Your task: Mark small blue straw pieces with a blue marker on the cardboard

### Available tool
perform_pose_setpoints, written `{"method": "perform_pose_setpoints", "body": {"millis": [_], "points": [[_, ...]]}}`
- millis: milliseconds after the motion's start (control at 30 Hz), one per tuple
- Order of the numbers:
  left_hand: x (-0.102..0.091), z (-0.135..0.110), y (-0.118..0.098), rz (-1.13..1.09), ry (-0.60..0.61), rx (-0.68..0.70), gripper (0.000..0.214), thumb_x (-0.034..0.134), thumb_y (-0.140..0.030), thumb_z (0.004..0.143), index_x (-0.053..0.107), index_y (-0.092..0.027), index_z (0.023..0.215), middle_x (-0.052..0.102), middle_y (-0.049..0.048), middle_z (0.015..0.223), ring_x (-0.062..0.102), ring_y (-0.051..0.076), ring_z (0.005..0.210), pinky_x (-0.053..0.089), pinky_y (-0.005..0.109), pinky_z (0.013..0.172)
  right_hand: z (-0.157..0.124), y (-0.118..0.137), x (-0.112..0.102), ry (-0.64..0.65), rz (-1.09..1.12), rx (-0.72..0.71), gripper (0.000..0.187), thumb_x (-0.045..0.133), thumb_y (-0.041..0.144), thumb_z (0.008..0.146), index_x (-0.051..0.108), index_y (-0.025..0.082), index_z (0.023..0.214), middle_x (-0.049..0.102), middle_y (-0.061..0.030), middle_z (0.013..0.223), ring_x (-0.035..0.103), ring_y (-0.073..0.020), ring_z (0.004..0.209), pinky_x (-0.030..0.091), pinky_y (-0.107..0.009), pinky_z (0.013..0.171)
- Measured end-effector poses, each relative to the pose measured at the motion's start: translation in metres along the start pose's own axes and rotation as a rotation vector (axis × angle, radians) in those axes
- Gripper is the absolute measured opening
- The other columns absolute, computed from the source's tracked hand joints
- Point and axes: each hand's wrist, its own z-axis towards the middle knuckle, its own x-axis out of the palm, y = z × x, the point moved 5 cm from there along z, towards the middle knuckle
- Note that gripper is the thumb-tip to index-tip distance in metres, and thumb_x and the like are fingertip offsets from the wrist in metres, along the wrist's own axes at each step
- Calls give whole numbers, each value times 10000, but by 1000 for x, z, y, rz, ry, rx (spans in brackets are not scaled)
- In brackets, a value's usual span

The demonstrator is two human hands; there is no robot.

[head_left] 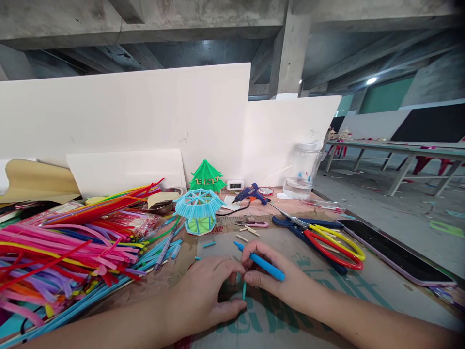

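My right hand [272, 274] is closed around a blue marker pen [267, 266], its tip pointing up and to the left. My left hand [209, 286] pinches a short light-blue stick [244, 292] between thumb and fingers. The fingertips of both hands meet near the stick's upper end, so part of it is hidden. Beyond the hands stands a small blue pavilion model [200, 211] with a fringed roof and a green base. Short blue pieces [209, 245] and several plain wooden sticks [242, 238] lie on the cardboard [301, 291].
Pipe cleaners [72, 252] are heaped at left. A green-roofed model [206, 177], a digital clock [234, 184], a glue gun [253, 193] and a clear jar [302, 169] stand behind. Scissors and pliers with red, yellow and blue handles [334, 249] lie right, beside a phone [392, 249].
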Motion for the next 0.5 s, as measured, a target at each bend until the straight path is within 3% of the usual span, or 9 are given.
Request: {"method": "perform_pose_setpoints", "body": {"millis": [233,500], "points": [[-1,1,0,21,-5,-43,301,705,-257,762,576,-228,1032,637,8,922,560,176,777,420,283,709,-2,-2,-1,-18,-9,3,267,639,406,918,507,200,1023,547,11,872,503,-129,782,422,-258,711],[-1,1,0,16,-24,-65,311,715,-255,756,575,-231,1033,603,-12,852,532,164,729,404,277,700,-2,-3,-2,-26,-53,-16,269,630,414,925,525,199,1049,549,6,881,483,-130,782,415,-257,707]]}}
